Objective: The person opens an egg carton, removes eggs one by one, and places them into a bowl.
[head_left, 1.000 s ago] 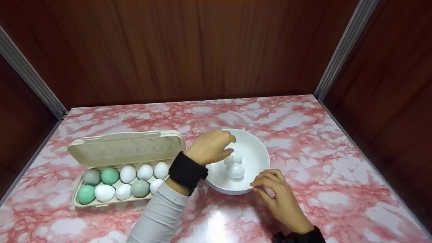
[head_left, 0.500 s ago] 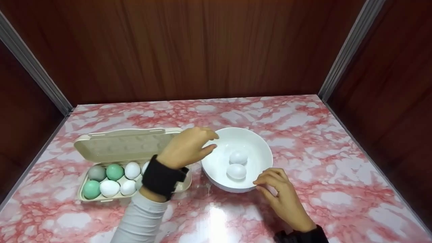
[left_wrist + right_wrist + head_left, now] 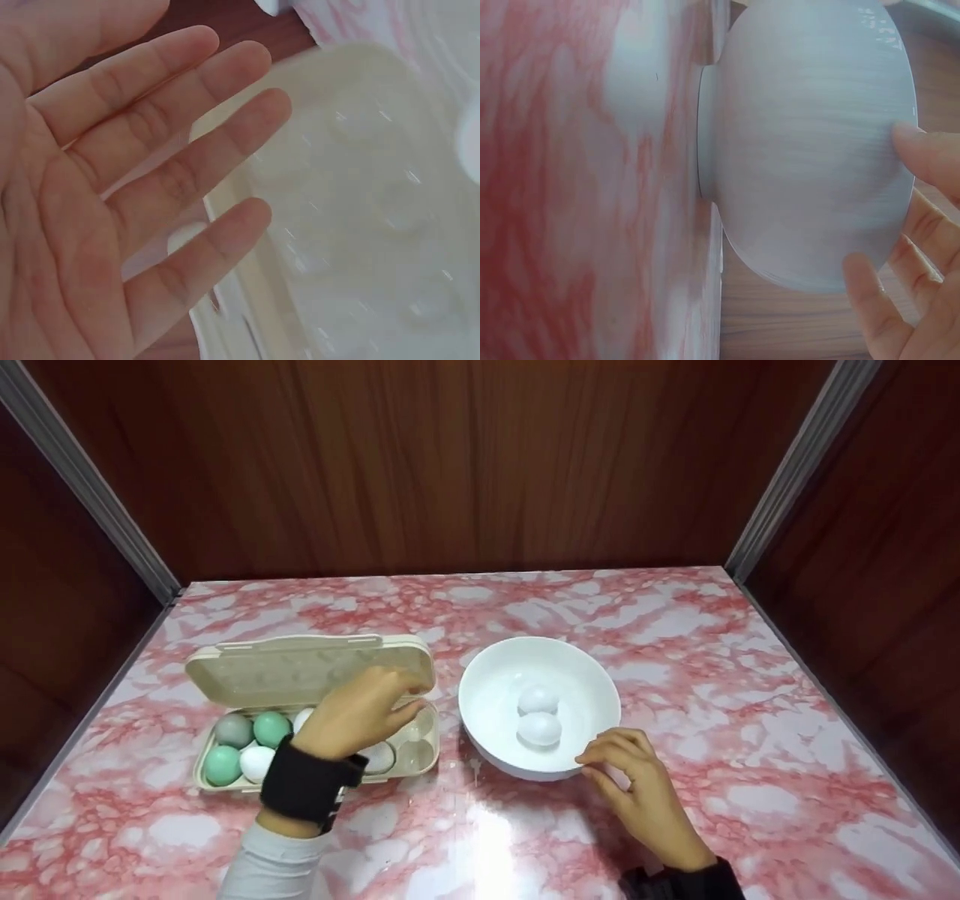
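Our left hand (image 3: pixel 352 716) hovers, fingers released, over the egg carton (image 3: pixel 315 675); our right hand (image 3: pixel 637 791) fingers touch the white bowl (image 3: pixel 487 697) at its 5 o'clock.

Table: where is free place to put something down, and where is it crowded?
Free: the table right of the bowl, and the strip behind the egg carton. Crowded: the narrow gap between them, near both hands.

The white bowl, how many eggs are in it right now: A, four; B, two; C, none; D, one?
B: the head view shows two white eggs lying side by side in the white bowl, while the right hand touches its rim.
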`<state>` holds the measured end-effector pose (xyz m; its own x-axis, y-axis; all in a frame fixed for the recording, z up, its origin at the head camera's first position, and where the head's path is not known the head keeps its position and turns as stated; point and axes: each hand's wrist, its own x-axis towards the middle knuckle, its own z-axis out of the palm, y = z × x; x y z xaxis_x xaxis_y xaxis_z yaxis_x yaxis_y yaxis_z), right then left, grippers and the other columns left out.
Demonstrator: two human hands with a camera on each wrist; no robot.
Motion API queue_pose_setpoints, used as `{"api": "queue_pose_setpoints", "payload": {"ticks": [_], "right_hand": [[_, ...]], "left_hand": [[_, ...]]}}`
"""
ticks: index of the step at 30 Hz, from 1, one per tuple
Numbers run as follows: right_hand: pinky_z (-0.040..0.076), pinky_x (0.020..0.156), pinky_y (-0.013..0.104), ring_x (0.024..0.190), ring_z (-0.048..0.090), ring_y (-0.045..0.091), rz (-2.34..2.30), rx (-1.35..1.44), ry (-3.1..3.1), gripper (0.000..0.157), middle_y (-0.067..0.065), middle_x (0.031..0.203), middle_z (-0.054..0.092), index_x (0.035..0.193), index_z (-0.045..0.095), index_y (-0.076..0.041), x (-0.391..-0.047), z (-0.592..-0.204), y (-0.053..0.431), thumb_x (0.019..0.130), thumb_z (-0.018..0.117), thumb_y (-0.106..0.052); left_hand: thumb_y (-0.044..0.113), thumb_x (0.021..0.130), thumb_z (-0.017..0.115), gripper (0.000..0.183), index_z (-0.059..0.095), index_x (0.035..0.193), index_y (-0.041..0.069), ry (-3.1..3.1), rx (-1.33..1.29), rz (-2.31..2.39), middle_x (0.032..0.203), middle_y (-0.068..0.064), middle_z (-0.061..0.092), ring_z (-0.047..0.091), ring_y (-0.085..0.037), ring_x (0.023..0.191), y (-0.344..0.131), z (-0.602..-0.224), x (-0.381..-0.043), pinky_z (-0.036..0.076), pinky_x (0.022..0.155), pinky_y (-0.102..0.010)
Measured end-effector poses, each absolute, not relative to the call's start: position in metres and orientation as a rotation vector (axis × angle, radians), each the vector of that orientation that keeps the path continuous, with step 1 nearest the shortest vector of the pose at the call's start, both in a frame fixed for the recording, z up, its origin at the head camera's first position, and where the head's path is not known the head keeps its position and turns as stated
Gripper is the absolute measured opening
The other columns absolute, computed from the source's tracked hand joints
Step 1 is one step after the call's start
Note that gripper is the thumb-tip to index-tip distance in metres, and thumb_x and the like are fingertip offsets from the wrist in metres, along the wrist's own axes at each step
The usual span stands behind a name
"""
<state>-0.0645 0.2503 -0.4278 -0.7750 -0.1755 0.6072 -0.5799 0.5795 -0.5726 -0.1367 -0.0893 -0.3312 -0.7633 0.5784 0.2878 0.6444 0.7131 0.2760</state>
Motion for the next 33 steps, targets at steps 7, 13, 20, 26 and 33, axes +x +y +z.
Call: {"api": "queue_pose_setpoints", "payload": {"ticks": [7,13,20,26,33], "right_hand": [[0.036,0.099,0.015,0.109,0.053,0.015,1.091,0.647,-2.323,0.026,-0.004,0.098,0.071,0.094,0.074,-0.02,-0.065,-0.429,0.245,0.079,0.077,0.0],[0.037,0.099,0.014,0.109,0.053,0.016,1.088,0.632,-2.295,0.03,-0.011,0.098,0.069,0.094,0.074,-0.022,-0.064,-0.427,0.252,0.077,0.077,0.002],[0.036,0.098,0.013,0.108,0.053,0.016,1.076,0.647,-2.278,0.03,-0.01,0.096,0.07,0.093,0.074,-0.021,-0.064,-0.426,0.251,0.076,0.078,0.003],[0.037,0.099,0.013,0.109,0.053,0.016,1.076,0.639,-2.291,0.03,-0.011,0.098,0.069,0.094,0.074,-0.021,-0.063,-0.426,0.252,0.076,0.078,0.004],[0.038,0.098,0.012,0.109,0.053,0.017,1.058,0.634,-2.304,0.032,-0.011,0.098,0.069,0.094,0.074,-0.022,-0.063,-0.425,0.253,0.076,0.078,0.004]], "left_hand": [[0.016,0.09,0.069,0.02,0.074,0.106,0.006,-2.843,-0.819,-0.598,0.103,-0.008,0.074,0.069,-0.027,0.099,-0.131,-0.35,-0.117,0.054,0.088,-0.046],[0.011,0.084,0.075,0.027,0.071,0.109,0.003,-2.893,-0.799,-0.672,0.113,-0.008,0.068,0.067,-0.026,0.1,-0.137,-0.37,-0.114,0.055,0.087,-0.043],[0.011,0.076,0.082,0.027,0.072,0.1,0.006,-2.879,-0.8,-0.573,0.104,-0.003,0.064,0.062,-0.018,0.089,-0.135,-0.387,-0.109,0.053,0.079,-0.038],[0.009,0.072,0.083,0.026,0.069,0.095,0.008,-2.84,-0.845,-0.491,0.094,-0.002,0.065,0.062,-0.019,0.084,-0.129,-0.392,-0.11,0.052,0.074,-0.037],[0.009,0.07,0.084,0.022,0.065,0.081,0.011,-2.837,-0.838,-0.413,0.077,0.0,0.061,0.057,-0.017,0.073,-0.124,-0.393,-0.113,0.047,0.065,-0.034]]}}
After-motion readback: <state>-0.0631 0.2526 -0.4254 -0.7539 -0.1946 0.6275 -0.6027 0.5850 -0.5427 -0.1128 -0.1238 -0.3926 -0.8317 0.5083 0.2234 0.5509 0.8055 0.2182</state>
